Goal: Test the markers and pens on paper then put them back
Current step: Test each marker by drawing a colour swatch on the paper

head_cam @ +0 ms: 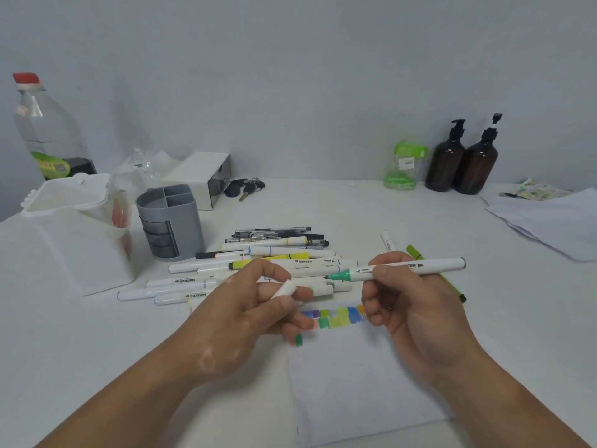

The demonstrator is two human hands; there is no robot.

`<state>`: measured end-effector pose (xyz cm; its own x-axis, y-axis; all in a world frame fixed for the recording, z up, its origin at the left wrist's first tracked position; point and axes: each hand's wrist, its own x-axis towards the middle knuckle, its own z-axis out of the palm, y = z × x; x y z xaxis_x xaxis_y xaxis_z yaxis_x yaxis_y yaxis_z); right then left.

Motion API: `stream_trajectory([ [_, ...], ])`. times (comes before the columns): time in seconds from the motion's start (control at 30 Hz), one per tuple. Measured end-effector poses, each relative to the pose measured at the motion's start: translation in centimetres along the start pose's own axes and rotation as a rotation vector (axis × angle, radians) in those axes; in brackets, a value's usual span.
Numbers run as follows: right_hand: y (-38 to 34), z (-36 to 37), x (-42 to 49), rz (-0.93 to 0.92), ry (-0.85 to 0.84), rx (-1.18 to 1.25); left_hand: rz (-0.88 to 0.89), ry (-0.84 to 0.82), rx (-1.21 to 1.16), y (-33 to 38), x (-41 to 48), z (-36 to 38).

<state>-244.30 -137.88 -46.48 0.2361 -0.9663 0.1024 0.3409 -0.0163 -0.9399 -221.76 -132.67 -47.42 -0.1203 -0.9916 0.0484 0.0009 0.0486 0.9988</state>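
Nearest to me, the sheet of paper (355,376) lies flat on the white table (420,215), blank over most of its near part. Along its far edge runs a row of colour swatches (336,315) in purples, greens, yellows and blues, with one lone green patch (298,340) set below the row at its left end. I judge from these that a good many markers are already tested.

Just above the sheet, my left hand (258,305) is curled around a white cap (284,290), pinched between thumb and fingers. My right hand (407,302) grips the uncapped green marker (407,268), which lies level with its tip pointing left toward the cap and clear of the paper. I take this to be the capping step after the green test.

Beyond the hands lies the heap of markers and pens (274,263), capped as far as I can see, and two more markers (416,253) lie to the right of it. Farther left stands the grey pen holder (171,221); its top compartments look empty from here. So the putting back seems wholly undone, and I cannot tell how many in the heap remain untested.
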Motion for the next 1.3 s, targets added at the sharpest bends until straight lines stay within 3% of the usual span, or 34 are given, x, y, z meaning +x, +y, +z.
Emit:
stream_trajectory([
  [0.5, 0.1, 0.9, -0.7, 0.017, -0.164, -0.131, 0.096, 0.052, 0.135, 0.2, 0.1, 1.4],
  [1.1, 0.4, 0.8, -1.1, 0.045, -0.202, -0.122, 0.186, 0.090, 0.084, 0.6, -0.4, 1.5],
  [1.3, -0.2, 0.2, -0.6, 0.004, -0.219, -0.194, 0.184, 0.134, 0.217, 0.4, 0.4, 0.4],
])
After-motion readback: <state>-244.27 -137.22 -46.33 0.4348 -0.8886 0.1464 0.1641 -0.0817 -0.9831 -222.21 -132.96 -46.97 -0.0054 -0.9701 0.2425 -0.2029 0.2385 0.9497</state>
